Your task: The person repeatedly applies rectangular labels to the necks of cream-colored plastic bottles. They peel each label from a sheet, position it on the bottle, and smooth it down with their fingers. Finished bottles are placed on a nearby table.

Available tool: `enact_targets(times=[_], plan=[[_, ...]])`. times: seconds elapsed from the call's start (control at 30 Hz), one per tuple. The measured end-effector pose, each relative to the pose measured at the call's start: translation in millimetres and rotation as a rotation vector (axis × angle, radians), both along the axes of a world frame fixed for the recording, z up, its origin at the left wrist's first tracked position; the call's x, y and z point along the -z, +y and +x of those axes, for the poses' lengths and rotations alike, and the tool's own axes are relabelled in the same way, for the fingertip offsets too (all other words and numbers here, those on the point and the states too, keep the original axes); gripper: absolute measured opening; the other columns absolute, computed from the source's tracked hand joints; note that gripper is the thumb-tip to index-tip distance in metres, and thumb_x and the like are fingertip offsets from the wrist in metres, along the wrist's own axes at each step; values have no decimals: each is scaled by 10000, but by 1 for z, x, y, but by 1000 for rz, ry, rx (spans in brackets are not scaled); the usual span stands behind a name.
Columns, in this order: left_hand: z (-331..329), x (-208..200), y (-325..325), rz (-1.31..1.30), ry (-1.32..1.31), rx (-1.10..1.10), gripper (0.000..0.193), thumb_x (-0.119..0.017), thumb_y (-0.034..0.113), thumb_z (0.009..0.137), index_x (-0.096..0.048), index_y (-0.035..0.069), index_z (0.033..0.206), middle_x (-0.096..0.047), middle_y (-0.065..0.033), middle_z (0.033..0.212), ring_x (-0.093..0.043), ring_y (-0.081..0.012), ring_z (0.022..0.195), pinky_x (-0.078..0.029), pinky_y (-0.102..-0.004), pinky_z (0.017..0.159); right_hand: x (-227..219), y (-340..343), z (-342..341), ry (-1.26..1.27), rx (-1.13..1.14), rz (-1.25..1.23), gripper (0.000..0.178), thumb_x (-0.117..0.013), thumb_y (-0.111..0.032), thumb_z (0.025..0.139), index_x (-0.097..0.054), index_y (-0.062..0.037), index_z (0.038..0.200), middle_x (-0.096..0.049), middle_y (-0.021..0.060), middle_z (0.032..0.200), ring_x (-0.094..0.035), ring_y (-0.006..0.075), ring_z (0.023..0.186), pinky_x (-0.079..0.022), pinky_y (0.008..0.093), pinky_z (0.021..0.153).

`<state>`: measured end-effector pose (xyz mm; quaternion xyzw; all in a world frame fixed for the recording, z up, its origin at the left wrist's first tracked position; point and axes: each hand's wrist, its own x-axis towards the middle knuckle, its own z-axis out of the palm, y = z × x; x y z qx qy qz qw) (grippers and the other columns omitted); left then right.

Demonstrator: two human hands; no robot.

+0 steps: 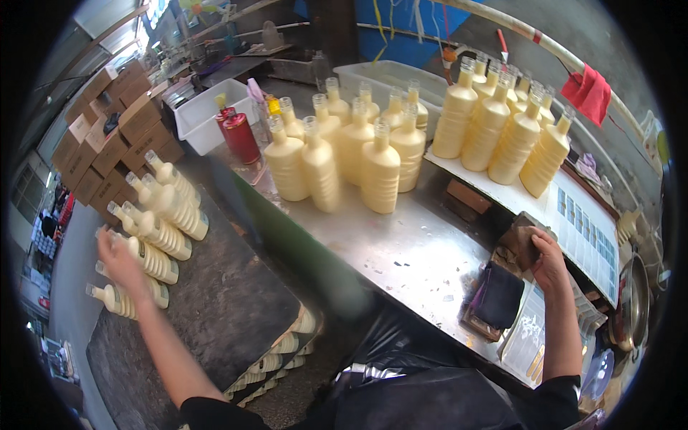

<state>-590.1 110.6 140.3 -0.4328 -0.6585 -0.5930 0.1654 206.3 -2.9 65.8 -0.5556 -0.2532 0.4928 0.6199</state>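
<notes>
My left hand (122, 265), blurred by motion, is over the left board among cream ribbed bottles (159, 254) with clear necks. Its fingertips are by a bottle's neck, but whether they grip it I cannot tell. At the right my right hand (550, 261) is closed around the edge of a flat brown block (522, 242). Just below that block lies a black cloth-like pad (499, 295) on a wooden base. More cream bottles (380, 172) stand upright on the metal table, and another group (494, 132) stands on a white board at the right.
Beneath the black board (222, 265) more bottles are stacked in layers. Two red bottles (240, 136) and a white bin (204, 118) stand at the back of the metal table (401, 251). Brown cartons (118, 136) are piled behind. A red cloth (588, 97) hangs from a rail.
</notes>
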Motion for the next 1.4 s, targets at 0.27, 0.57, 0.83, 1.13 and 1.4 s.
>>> enact_targets(times=[0.27,0.57,0.83,1.13,1.4], plan=[[380,25,115,-266,-174,1079,605,-651,174,995,-380,13,1512,-549,-224,1437,-574,-286,1283,-457,-378,1078,-12,-38,-45,61,-208,67,291,-703,-174,964,-653,-20,1206,-711,65,1084,-685,156,979,-560,287,858],[468,42,140,-496,214,824,462,-703,368,943,-608,23,1235,-719,-224,1058,-690,-396,1015,-508,-486,877,8,-123,-23,175,64,22,345,-755,-125,921,-629,-22,1225,-705,79,1126,-696,188,1038,-573,335,919],[533,-29,49,-269,285,1187,369,-765,342,880,-655,45,1071,-719,-164,859,-697,-379,806,-526,-457,729,6,-111,-25,-124,37,-156,253,-575,-179,977,-741,5,928,-740,89,1006,-564,82,560,-437,214,532],[674,2,-5,-814,24,1561,498,-716,398,909,-703,-40,1144,-749,-186,964,-719,-244,931,-531,-344,846,-24,-90,-48,-671,-94,-227,762,-812,-303,799,-497,-2,1424,-655,176,1283,-681,190,987,-550,355,875],[627,107,-59,-1077,-612,1965,768,-676,242,983,-254,19,1584,-493,-194,1466,-519,-260,1319,-420,-386,1115,25,-92,-15,-165,-59,-156,685,-746,-363,877,-528,25,1398,-678,169,1250,-662,219,1117,-527,363,973]])
